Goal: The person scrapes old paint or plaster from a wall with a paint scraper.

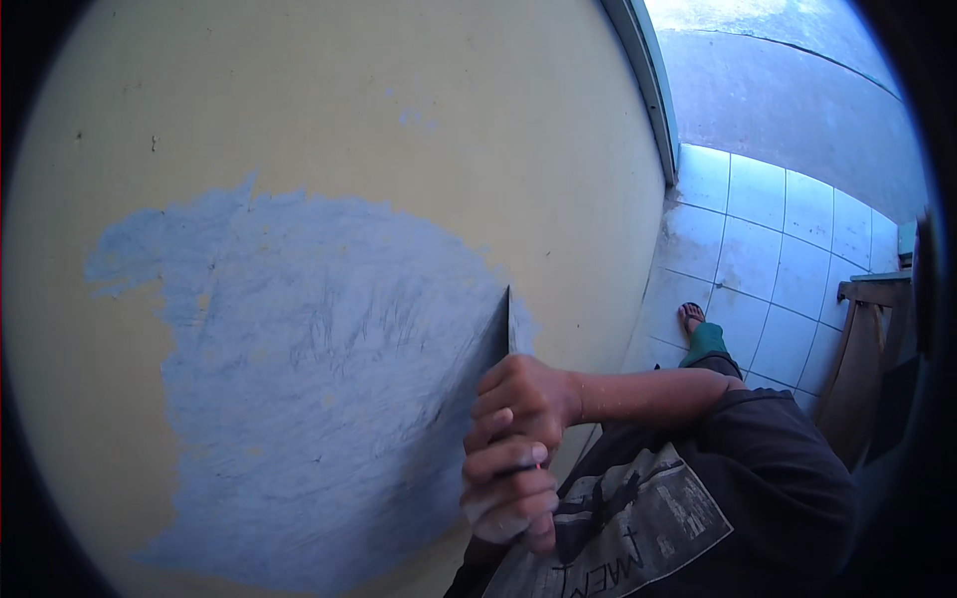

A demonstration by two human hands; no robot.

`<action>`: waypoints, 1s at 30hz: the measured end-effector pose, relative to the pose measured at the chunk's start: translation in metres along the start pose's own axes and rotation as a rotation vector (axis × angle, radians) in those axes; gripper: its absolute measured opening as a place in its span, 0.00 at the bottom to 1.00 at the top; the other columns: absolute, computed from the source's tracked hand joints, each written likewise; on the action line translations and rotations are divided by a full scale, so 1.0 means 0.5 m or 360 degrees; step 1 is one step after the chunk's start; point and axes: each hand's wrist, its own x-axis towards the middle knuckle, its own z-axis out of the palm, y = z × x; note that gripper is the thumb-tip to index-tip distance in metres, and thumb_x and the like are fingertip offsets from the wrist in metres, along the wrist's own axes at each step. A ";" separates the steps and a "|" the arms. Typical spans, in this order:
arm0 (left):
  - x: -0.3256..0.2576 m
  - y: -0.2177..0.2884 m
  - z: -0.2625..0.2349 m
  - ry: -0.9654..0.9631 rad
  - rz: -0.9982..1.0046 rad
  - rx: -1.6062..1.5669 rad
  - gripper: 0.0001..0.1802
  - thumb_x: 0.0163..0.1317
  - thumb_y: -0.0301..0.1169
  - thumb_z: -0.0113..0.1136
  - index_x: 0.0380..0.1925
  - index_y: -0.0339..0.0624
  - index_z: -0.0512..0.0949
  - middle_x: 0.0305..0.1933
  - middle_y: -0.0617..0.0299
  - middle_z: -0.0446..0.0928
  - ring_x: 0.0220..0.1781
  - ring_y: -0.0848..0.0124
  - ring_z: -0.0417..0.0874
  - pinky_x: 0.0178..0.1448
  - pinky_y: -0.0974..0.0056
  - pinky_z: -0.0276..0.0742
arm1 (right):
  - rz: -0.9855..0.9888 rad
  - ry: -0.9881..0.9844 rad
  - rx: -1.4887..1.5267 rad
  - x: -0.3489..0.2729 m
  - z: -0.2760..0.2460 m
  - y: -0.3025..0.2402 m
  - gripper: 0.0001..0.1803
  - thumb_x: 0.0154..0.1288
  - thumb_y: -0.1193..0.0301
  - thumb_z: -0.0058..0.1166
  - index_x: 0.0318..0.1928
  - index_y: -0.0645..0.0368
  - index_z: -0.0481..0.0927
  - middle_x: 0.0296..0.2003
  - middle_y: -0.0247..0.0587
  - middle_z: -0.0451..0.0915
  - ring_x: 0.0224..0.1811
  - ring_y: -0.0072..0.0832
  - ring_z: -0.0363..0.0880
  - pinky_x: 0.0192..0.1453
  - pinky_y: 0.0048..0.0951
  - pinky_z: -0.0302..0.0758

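Note:
Both my hands grip one scraper against a yellow wall [329, 110]. My right hand [526, 392] is the upper one, its forearm coming in from the right. My left hand [506, 490] is clenched just below it, around a handle of which only a sliver of red shows. The scraper's flat dark blade [507, 327] rises from my right hand, seen edge-on, and touches the wall at the right edge of a large blue patch [319, 389] where the yellow coat is gone. Fine scratch lines cross that patch.
White floor tiles [773, 249] lie to the right of the wall. My foot in a sandal [690, 317] and a green trouser leg [706, 344] stand on them. A wooden piece [865, 344] stands at the far right. A pale frame strip [653, 90] borders the wall.

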 end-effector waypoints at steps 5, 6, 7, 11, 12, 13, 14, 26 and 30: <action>-0.016 -0.011 0.004 0.0026 -0.0108 -0.0109 0.10 0.49 0.36 0.50 0.14 0.45 0.71 0.19 0.65 0.74 0.41 0.64 0.74 0.60 0.44 0.68 | 0.0127 -0.0081 0.0026 -0.029 -0.003 -0.001 0.12 0.49 0.65 0.58 0.24 0.59 0.72 0.19 0.31 0.66 0.18 0.29 0.68 0.18 0.30 0.61; -0.015 -0.013 0.005 0.0022 -0.0100 -0.0124 0.10 0.49 0.36 0.50 0.14 0.45 0.71 0.19 0.65 0.74 0.41 0.64 0.74 0.60 0.44 0.68 | 0.0127 -0.0080 0.0009 -0.033 -0.008 0.000 0.12 0.49 0.65 0.58 0.24 0.59 0.72 0.19 0.31 0.66 0.18 0.29 0.68 0.18 0.30 0.61; -0.015 -0.016 0.005 0.0018 -0.0234 -0.0139 0.10 0.49 0.36 0.49 0.14 0.45 0.70 0.19 0.65 0.74 0.41 0.64 0.74 0.61 0.43 0.67 | 0.0182 -0.0112 -0.0011 -0.040 -0.013 0.005 0.12 0.45 0.65 0.59 0.23 0.59 0.72 0.19 0.32 0.67 0.18 0.29 0.69 0.18 0.31 0.62; -0.012 0.027 -0.018 0.0039 -0.0253 -0.0004 0.10 0.49 0.35 0.48 0.15 0.44 0.69 0.18 0.65 0.73 0.42 0.64 0.74 0.63 0.42 0.65 | 0.0134 -0.0169 0.0105 -0.015 0.020 -0.010 0.15 0.39 0.64 0.63 0.20 0.58 0.72 0.18 0.33 0.69 0.18 0.31 0.71 0.18 0.32 0.63; -0.011 0.012 -0.009 0.0038 -0.0246 -0.0036 0.10 0.49 0.35 0.48 0.15 0.44 0.69 0.18 0.65 0.73 0.42 0.64 0.74 0.63 0.42 0.65 | 0.0147 -0.0173 0.0075 -0.025 0.006 -0.001 0.15 0.39 0.64 0.63 0.20 0.58 0.72 0.18 0.33 0.69 0.18 0.31 0.71 0.18 0.32 0.63; -0.007 -0.007 0.002 0.0049 -0.0379 -0.0081 0.10 0.49 0.35 0.48 0.15 0.44 0.69 0.18 0.65 0.73 0.41 0.64 0.73 0.63 0.42 0.65 | 0.0219 -0.0198 0.0026 -0.038 -0.011 0.012 0.15 0.38 0.64 0.63 0.20 0.58 0.71 0.18 0.33 0.69 0.18 0.31 0.71 0.18 0.32 0.64; -0.005 -0.020 0.011 0.0056 -0.0512 -0.0122 0.10 0.49 0.35 0.48 0.15 0.44 0.69 0.17 0.65 0.73 0.41 0.64 0.73 0.63 0.42 0.65 | 0.0290 -0.0220 -0.0021 -0.047 -0.024 0.020 0.14 0.37 0.65 0.63 0.19 0.58 0.71 0.17 0.33 0.70 0.18 0.31 0.72 0.18 0.31 0.64; -0.016 -0.003 0.008 0.0016 -0.0402 -0.0188 0.13 0.58 0.38 0.43 0.22 0.42 0.71 0.23 0.60 0.78 0.50 0.57 0.76 0.69 0.36 0.52 | 0.0217 -0.0246 0.0092 -0.038 -0.036 0.015 0.15 0.53 0.62 0.59 0.21 0.56 0.70 0.19 0.34 0.70 0.18 0.31 0.71 0.18 0.30 0.63; -0.007 -0.014 0.004 0.0424 -0.0296 -0.0023 0.18 0.65 0.44 0.39 0.34 0.41 0.72 0.30 0.56 0.82 0.60 0.53 0.72 0.74 0.35 0.34 | 0.0504 -0.0054 -0.0035 -0.061 -0.149 -0.009 0.19 0.55 0.57 0.59 0.21 0.55 0.67 0.18 0.34 0.68 0.17 0.29 0.70 0.17 0.28 0.61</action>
